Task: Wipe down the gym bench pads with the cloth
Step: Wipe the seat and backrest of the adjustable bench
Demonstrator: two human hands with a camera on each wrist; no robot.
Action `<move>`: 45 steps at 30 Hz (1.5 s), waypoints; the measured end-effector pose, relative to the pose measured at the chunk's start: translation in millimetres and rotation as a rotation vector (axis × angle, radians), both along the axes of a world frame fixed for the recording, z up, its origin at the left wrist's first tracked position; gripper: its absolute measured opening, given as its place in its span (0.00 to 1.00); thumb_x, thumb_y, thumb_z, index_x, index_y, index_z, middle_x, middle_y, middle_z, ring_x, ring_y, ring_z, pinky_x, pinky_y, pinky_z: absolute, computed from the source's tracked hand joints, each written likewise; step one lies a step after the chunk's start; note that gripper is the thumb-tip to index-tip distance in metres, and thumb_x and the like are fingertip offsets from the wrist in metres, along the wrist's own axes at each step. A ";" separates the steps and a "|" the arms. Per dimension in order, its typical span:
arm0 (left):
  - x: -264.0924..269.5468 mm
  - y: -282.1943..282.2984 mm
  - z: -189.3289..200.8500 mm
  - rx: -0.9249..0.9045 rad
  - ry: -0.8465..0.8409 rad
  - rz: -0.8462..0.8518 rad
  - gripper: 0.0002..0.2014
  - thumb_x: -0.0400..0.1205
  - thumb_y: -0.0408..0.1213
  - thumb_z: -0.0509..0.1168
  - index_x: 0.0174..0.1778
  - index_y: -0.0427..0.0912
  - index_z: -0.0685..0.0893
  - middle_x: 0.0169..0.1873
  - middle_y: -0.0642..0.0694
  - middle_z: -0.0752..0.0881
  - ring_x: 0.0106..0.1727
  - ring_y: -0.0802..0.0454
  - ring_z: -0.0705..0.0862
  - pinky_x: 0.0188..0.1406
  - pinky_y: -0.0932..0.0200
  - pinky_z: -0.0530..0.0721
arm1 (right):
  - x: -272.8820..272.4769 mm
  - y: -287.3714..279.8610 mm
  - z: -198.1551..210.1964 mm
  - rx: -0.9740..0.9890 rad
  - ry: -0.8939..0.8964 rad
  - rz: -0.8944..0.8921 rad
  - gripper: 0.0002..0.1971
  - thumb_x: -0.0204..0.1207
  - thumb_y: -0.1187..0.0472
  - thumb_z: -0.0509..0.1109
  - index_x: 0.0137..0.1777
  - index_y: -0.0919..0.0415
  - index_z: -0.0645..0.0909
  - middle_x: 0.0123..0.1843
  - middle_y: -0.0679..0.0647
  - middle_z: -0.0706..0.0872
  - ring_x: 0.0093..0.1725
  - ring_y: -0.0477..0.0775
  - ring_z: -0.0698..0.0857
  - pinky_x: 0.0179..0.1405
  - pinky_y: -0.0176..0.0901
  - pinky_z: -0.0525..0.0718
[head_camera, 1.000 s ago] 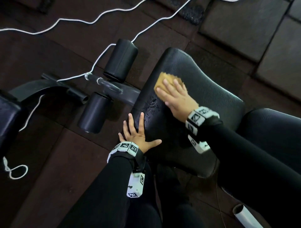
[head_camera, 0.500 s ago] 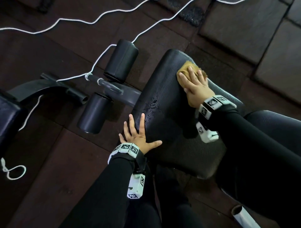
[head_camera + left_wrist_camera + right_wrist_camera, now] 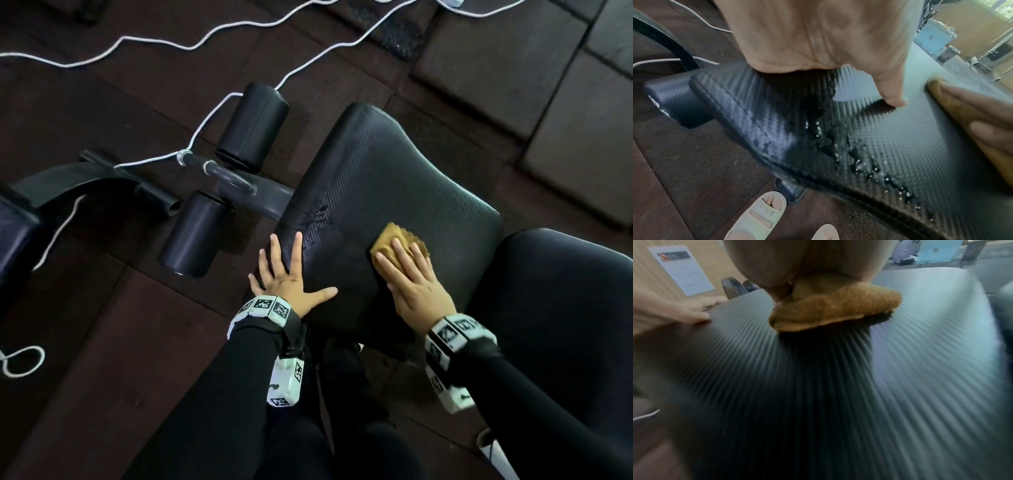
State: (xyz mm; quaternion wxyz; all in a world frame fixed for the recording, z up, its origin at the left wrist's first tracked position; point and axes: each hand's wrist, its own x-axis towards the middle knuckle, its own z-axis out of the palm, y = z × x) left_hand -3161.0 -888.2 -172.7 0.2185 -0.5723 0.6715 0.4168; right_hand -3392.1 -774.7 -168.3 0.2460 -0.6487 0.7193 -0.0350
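Tan cloth sits mid seat pad, near its back edge, under my flat right hand. Left hand flat, bracing left edge. I judge wiping partway: droplets by left edge remain, back pad left.

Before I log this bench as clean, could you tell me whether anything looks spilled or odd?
Yes: a wet patch of beaded droplets sits on the seat pad by the left hand, beside the cloth, which lies under the right hand.
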 end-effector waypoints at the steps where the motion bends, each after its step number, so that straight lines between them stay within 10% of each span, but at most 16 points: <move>1: 1.4 1.2 0.2 -0.015 0.021 0.007 0.58 0.64 0.77 0.63 0.64 0.76 0.16 0.70 0.58 0.14 0.81 0.43 0.29 0.76 0.31 0.39 | -0.9 10.9 1.8 0.009 0.009 -0.006 0.26 0.79 0.54 0.55 0.78 0.50 0.64 0.81 0.55 0.62 0.80 0.67 0.59 0.74 0.69 0.64; 6: 13.2 9.3 -0.5 -0.210 0.186 0.142 0.36 0.81 0.60 0.57 0.76 0.76 0.38 0.83 0.58 0.36 0.84 0.50 0.39 0.80 0.36 0.45 | -2.6 9.5 4.2 0.029 -0.007 -0.057 0.29 0.78 0.60 0.66 0.78 0.53 0.62 0.81 0.53 0.58 0.79 0.70 0.58 0.73 0.74 0.63; 10: 41.4 5.9 -6.6 -0.240 0.403 0.293 0.27 0.86 0.42 0.58 0.82 0.55 0.60 0.83 0.53 0.55 0.84 0.52 0.53 0.82 0.48 0.55 | 0.0 -30.7 -0.6 0.075 -0.034 -0.137 0.33 0.80 0.62 0.64 0.79 0.47 0.50 0.83 0.48 0.50 0.82 0.69 0.50 0.77 0.72 0.51; 17: 85.1 25.9 -17.7 -0.228 0.417 0.355 0.27 0.84 0.43 0.63 0.80 0.48 0.66 0.80 0.53 0.66 0.80 0.58 0.63 0.74 0.69 0.57 | 59.6 -95.7 3.0 0.079 -0.088 0.017 0.30 0.80 0.63 0.60 0.81 0.46 0.57 0.85 0.53 0.49 0.82 0.71 0.45 0.75 0.75 0.46; 24: 87.9 38.9 -20.9 -0.263 0.447 0.465 0.25 0.84 0.37 0.64 0.78 0.48 0.69 0.78 0.50 0.69 0.77 0.60 0.66 0.64 0.88 0.53 | 127.3 3.4 12.6 0.007 -0.110 0.355 0.36 0.66 0.68 0.72 0.75 0.48 0.72 0.80 0.55 0.66 0.78 0.71 0.63 0.71 0.72 0.62; 30: 87.6 42.3 -22.3 -0.263 0.446 0.491 0.26 0.84 0.39 0.63 0.79 0.51 0.69 0.78 0.53 0.69 0.78 0.58 0.65 0.67 0.81 0.54 | 67.9 44.6 19.7 0.062 -0.075 0.199 0.29 0.68 0.66 0.66 0.72 0.54 0.75 0.76 0.61 0.72 0.73 0.75 0.68 0.64 0.77 0.71; 37: 85.5 41.7 -22.5 -0.239 0.417 0.466 0.26 0.85 0.40 0.62 0.80 0.52 0.65 0.80 0.52 0.66 0.79 0.55 0.65 0.71 0.67 0.59 | 37.1 -46.0 -1.3 0.094 -0.047 -0.288 0.31 0.81 0.64 0.59 0.82 0.48 0.55 0.85 0.55 0.48 0.81 0.73 0.44 0.77 0.73 0.45; 45: 85.0 39.7 -20.7 -0.235 0.459 0.486 0.26 0.84 0.36 0.63 0.80 0.47 0.66 0.79 0.48 0.67 0.79 0.53 0.65 0.69 0.73 0.57 | 133.7 -29.9 0.9 0.014 -0.100 0.069 0.35 0.76 0.68 0.64 0.80 0.47 0.60 0.84 0.53 0.51 0.82 0.70 0.49 0.74 0.74 0.51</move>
